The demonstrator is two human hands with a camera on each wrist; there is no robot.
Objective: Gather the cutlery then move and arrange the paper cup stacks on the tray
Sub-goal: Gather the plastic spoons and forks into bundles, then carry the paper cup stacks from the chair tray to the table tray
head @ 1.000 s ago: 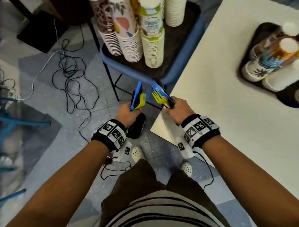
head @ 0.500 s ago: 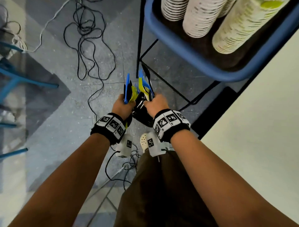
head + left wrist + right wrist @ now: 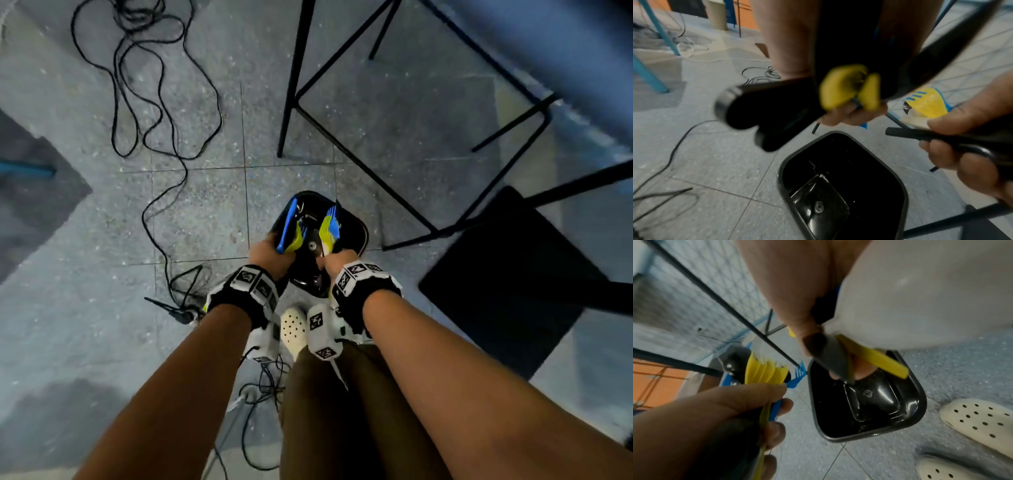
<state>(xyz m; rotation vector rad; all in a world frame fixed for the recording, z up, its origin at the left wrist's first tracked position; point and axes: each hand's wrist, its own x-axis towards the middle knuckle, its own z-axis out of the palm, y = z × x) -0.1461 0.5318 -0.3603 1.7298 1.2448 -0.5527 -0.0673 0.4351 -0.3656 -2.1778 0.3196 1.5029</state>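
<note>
Nearest to you: your forearms run down the head view, each w/ a black-and-white marker wristband, over brown trousers and a cream perforated clog (image 3: 293, 328) on the floor. Your left hand (image 3: 270, 255) has its fingers (image 3: 777, 404) curled tight round a bunch of plastic cutlery (image 3: 290, 229): blue, yellow and black pieces, fanned at the top, w/ yellow tips and a blue fork's tines showing in the right wrist view. Your right hand (image 3: 334, 262) is likewise closed round a second bunch of cutlery (image 3: 329, 224), yellow and blue w/ black handles; the left wrist view is blurred there, so exact piece count can't be told. Both bunches are held upright-ish, side by side but apart, directly above a black bin (image 3: 356, 236) standing on the floor just in front of your feet. The bin is glossy, rounded-rectangular, open at the top, w/ a raised panel and a screw visible at its bottom (image 3: 819, 206). Further out: grey speckled floor tiles (image 3: 205, 212), a tangle of black cable (image 3: 150, 102) to the left, thin black metal frame legs (image 3: 294, 85) ahead and right, and a dark flat panel (image 3: 507, 274) at the right. At the top right corner, a blurred blue edge (image 3: 565, 41). No cups or tray in view.
</note>
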